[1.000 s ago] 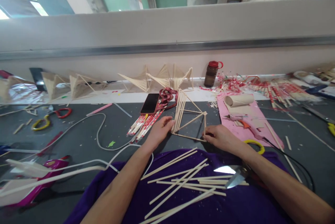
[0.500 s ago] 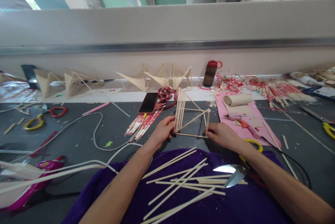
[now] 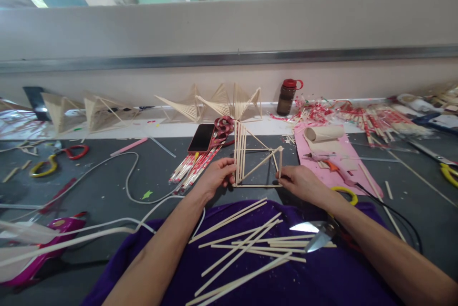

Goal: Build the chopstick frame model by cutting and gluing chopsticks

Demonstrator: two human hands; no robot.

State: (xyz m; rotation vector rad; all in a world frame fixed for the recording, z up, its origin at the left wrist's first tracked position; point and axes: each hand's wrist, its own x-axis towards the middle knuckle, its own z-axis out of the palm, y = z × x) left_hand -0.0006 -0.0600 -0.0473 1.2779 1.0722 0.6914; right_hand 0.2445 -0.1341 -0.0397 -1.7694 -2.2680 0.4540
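Observation:
A small frame of thin wooden sticks (image 3: 255, 160) stands on the dark table (image 3: 150, 177) in front of me. My left hand (image 3: 214, 174) pinches its left side, where several sticks rise side by side. My right hand (image 3: 299, 181) grips its right lower corner. Loose wooden sticks (image 3: 243, 244) lie across the purple cloth (image 3: 322, 277) on my lap, with shears (image 3: 317, 237) beside them.
A phone (image 3: 201, 137) and red-wrapped stick packs (image 3: 195, 165) lie left of the frame. A glue gun (image 3: 331, 165) rests on a pink mat (image 3: 352, 160) at right. Finished stick models (image 3: 214, 103), a bottle (image 3: 288, 97), white cables (image 3: 132, 186) and scissors (image 3: 45, 167) surround them.
Both hands have turned the stick frame more upright and squared it toward me; the left hand's fingers have closed on its left side.

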